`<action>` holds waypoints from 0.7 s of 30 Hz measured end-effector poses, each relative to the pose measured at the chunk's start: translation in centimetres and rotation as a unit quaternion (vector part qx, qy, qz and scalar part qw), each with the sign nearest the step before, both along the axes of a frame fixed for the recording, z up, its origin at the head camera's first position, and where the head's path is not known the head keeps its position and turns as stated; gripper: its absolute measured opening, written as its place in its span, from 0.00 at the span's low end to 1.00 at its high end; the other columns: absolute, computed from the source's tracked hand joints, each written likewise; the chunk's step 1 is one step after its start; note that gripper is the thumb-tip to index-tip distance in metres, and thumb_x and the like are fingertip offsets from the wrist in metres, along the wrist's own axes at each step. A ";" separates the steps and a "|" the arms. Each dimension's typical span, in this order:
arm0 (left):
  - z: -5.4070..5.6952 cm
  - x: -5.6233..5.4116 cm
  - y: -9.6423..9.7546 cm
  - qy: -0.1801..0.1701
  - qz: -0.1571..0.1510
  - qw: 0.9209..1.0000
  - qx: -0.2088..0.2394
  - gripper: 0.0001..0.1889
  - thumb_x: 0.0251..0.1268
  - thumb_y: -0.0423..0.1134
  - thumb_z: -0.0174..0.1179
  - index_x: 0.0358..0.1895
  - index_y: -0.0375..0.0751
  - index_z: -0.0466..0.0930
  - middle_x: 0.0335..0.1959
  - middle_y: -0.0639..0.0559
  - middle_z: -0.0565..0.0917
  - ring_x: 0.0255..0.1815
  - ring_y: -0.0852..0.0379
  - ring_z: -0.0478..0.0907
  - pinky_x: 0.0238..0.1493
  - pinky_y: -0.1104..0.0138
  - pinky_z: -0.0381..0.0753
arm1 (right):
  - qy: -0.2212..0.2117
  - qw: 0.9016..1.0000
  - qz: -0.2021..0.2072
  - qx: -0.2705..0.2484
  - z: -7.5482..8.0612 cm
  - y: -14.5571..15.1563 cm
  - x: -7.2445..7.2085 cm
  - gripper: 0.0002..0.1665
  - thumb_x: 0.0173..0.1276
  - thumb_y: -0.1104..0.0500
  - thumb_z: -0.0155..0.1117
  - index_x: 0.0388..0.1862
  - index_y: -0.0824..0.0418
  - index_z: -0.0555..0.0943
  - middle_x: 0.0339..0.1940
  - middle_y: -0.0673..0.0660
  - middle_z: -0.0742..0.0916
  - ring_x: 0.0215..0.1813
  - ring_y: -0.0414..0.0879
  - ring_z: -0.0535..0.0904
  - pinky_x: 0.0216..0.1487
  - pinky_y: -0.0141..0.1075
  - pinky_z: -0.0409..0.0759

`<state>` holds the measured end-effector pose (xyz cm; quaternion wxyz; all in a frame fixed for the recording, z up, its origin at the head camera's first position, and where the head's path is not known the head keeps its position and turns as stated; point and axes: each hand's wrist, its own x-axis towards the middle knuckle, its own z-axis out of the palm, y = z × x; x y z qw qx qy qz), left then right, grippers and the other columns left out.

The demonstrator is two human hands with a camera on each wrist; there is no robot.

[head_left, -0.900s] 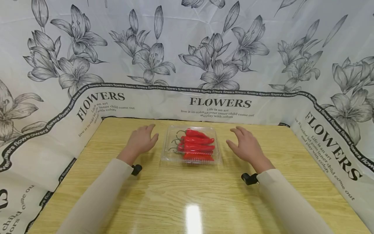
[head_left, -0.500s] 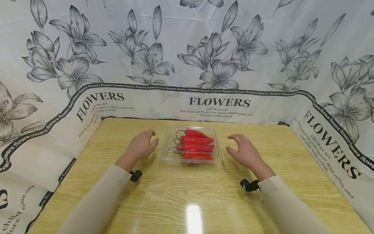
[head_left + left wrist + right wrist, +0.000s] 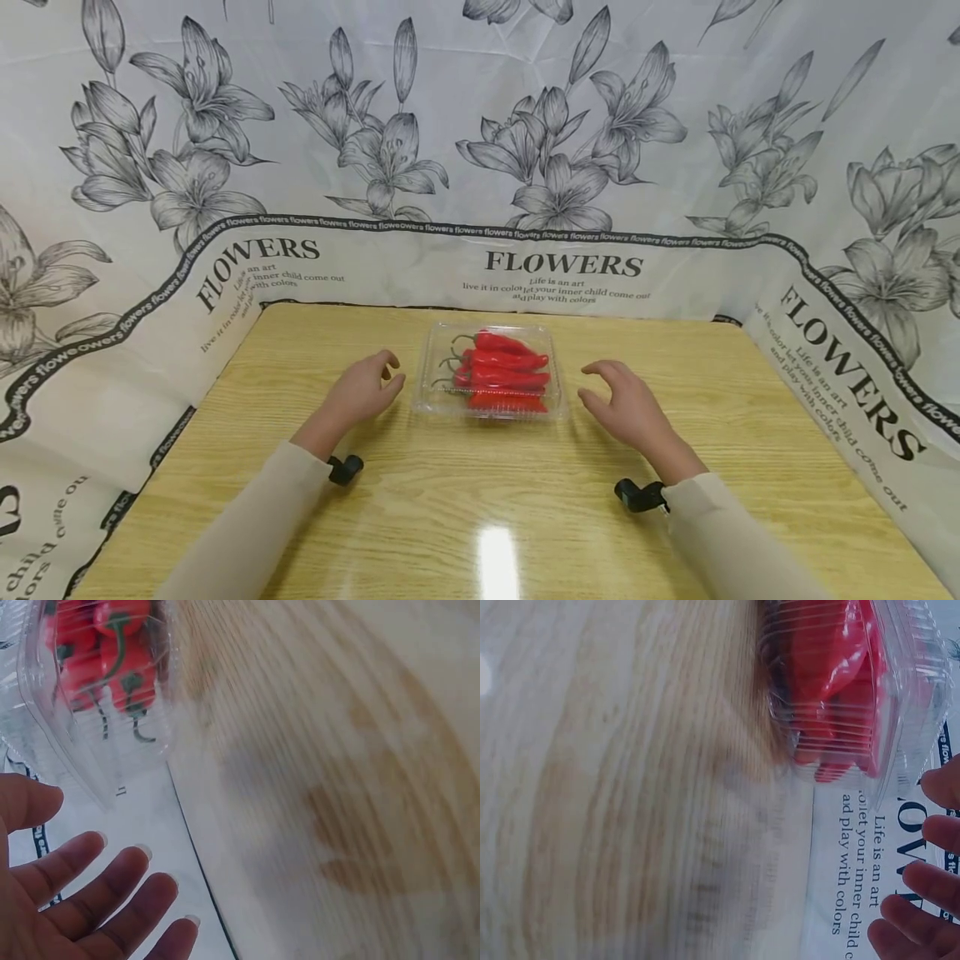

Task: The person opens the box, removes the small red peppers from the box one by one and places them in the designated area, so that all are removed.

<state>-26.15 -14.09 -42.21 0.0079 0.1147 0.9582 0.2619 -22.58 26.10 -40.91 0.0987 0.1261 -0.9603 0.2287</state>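
Note:
In the head view a clear plastic clamshell box (image 3: 424, 398), lid closed, lies on the table with several red chili peppers (image 3: 502, 379) inside. Their green stems point left. To the left of the box is my left hand (image 3: 360, 390), apart from it, fingers loosely bent and holding nothing. My right hand (image 3: 624, 403) hovers at the box's right side, also apart and bare, thumb and fingers spread. The left wrist view shows the stems (image 3: 116, 656) through the plastic beyond my fingertips. Through the box wall in the right wrist view, red pepper bodies (image 3: 832, 660) appear.
A glossy wood-grain table (image 3: 450, 517) carries the box near its far edge. White cloth (image 3: 420, 267) printed with flowers and lettering encloses the back and both sides. Each wrist wears a small black camera (image 3: 639, 495).
Both hands have drawn slightly back toward the near side of the table, and the left fingers have curled a little more. The box and peppers stay where they were.

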 end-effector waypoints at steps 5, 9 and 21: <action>-0.3 0.2 0.0 -0.025 -0.003 0.999 0.048 0.18 0.71 0.47 0.52 0.56 0.41 0.74 0.44 0.44 0.82 0.35 0.53 0.79 0.33 0.62 0.78 | -0.003 1.000 0.005 -0.003 -0.2 -0.4 0.6 0.24 0.69 0.52 0.61 0.60 0.61 0.76 0.60 0.64 0.80 0.61 0.62 0.75 0.60 0.58 0.74; -0.6 0.3 -0.1 -0.048 -0.004 0.995 0.086 0.17 0.71 0.47 0.53 0.55 0.42 0.74 0.43 0.45 0.82 0.37 0.54 0.78 0.33 0.63 0.77 | -0.002 1.000 0.015 -0.005 -0.1 -0.9 0.9 0.23 0.68 0.53 0.62 0.58 0.62 0.77 0.57 0.63 0.82 0.58 0.60 0.78 0.57 0.56 0.77; -1.5 0.7 -0.2 -0.129 -0.003 0.970 0.208 0.13 0.71 0.43 0.54 0.53 0.42 0.76 0.37 0.44 0.82 0.32 0.53 0.78 0.31 0.64 0.77 | -0.003 0.999 0.040 -0.032 -0.1 -1.9 1.7 0.14 0.67 0.54 0.65 0.47 0.59 0.82 0.46 0.58 0.85 0.48 0.55 0.82 0.51 0.50 0.82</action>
